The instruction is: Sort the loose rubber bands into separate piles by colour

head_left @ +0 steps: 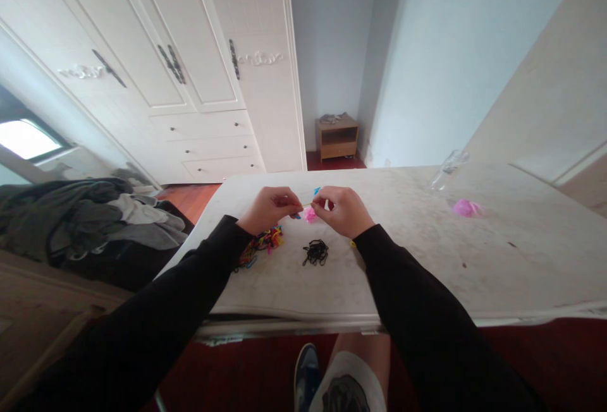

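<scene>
A thin yellow rubber band (306, 205) spans the short gap between my two hands above the white table. My left hand (272, 208) is closed in a pinch on its left end, and my right hand (342, 208) pinches the other end. Just beyond and below the band lies a small pink pile of bands (310, 215), with a bit of blue (317, 191) behind it, partly hidden by my right hand. Below my left hand spreads a mixed multicoloured heap of rubber bands (266, 241), partly covered by my sleeve. A black pile of bands (315, 252) sits nearer me. Something yellow (353, 244) peeks out by my right cuff.
On the table's right part (521, 260) lie a clear plastic bottle (448, 172) on its side and a pink-purple bundle (467, 208). Dark clothes (95, 222) are heaped at the left. A white wardrobe (203, 83) and a small wooden nightstand (337, 137) stand beyond.
</scene>
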Motion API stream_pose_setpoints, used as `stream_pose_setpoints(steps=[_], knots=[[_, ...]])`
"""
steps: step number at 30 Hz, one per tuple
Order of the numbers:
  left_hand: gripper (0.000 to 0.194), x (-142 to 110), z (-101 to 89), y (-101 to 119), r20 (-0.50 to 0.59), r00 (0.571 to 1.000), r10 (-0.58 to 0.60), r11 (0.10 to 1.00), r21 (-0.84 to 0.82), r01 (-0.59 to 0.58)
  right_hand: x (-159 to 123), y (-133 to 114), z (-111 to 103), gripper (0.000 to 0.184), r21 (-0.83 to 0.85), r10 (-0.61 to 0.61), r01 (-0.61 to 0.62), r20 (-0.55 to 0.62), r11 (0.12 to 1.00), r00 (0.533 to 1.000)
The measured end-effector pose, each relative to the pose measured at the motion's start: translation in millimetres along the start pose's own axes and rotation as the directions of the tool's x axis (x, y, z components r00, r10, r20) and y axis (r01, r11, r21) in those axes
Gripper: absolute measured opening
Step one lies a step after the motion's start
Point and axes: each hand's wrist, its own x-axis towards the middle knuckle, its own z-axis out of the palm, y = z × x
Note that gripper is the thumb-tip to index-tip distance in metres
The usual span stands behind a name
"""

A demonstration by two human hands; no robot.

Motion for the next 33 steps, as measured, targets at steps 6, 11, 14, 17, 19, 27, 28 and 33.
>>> stream_pose_setpoints(steps=[6,11,14,17,19,27,28,33], knots=[[0.018,3,-3.1,2,-0.026,1.0,-0.002,1.0,0.011,0.002,0,3,-7,0.015,-0.123,0.063,-0.097,-0.254,0.988,0.965],[0.022,3,-4.3,4,-0.053,0.999,-0.002,1.0,0.012,0.003,0,6,-9,0.015,-0.126,0.06,-0.107,-0.326,0.986,0.943],[0.022,1,-3.3,4,-0.053,0.999,0.012,1.0,0.011,-0.012,0,4,-6,0.016,-0.075,-0.076,0.067,-0.126,0.995,0.989],[0.025,0,-3.7,-1,-0.058,0.998,0.002,1.0,-0.009,-0.003,1,9,-11,0.017,0.014,-0.069,0.072,-0.131,0.997,0.989],[0.028,0,-4.5,-4,-0.056,0.998,-0.023,0.999,-0.042,0.021,0,18,-23,0.015,0.049,-0.012,0.02,-0.164,0.999,0.986],[0.038,-1,0.1,-7,-0.014,0.997,-0.072,0.993,-0.1,0.071,-25,60,-77,0.013,0.2,0.222,-0.288,0.298,0.937,0.929],[0.038,-1,0.8,-6,-0.007,0.997,-0.075,0.992,-0.102,0.074,-28,63,-80,0.013,0.212,0.231,-0.322,0.365,0.923,0.902],[0.037,-1,1.8,-8,0.042,0.995,-0.089,0.989,-0.114,0.093,-37,72,-84,0.013,0.161,0.25,-0.375,0.505,0.913,0.826]])
